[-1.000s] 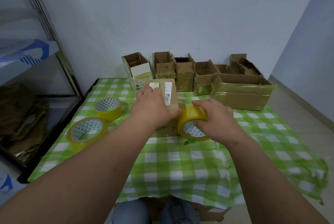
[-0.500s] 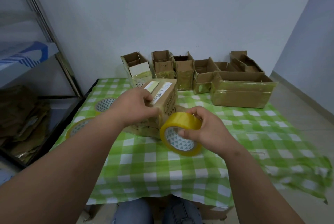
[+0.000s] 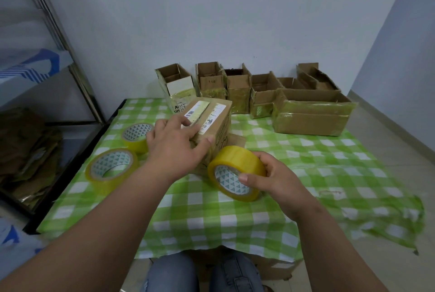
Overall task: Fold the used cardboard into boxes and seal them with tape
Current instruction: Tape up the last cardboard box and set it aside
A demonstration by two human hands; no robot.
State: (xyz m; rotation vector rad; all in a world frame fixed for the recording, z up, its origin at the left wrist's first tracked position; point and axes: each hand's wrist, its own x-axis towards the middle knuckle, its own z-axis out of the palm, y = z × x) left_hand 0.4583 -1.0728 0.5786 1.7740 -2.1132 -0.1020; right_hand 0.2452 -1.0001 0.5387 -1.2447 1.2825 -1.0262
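A small brown cardboard box (image 3: 217,116) with white labels on top lies on the green checked tablecloth (image 3: 306,150). My left hand (image 3: 174,148) rests on its near top corner, fingers stretched over the top and thumb against the near side. My right hand (image 3: 275,178) grips a roll of yellow tape (image 3: 235,162), held on edge just right of the box's near end, thumb on the roll's face. I cannot tell whether a strip of tape runs from the roll to the box.
Two more tape rolls (image 3: 136,132) (image 3: 110,167) lie at the table's left. Open taped boxes (image 3: 211,82) line the far edge, with a larger box (image 3: 310,115) at right. A metal shelf (image 3: 70,56) with flattened cardboard (image 3: 23,145) stands left.
The box has been turned and laid at an angle. My right hand has drawn the tape roll back toward me, and my left hand has shifted to the box's near corner.
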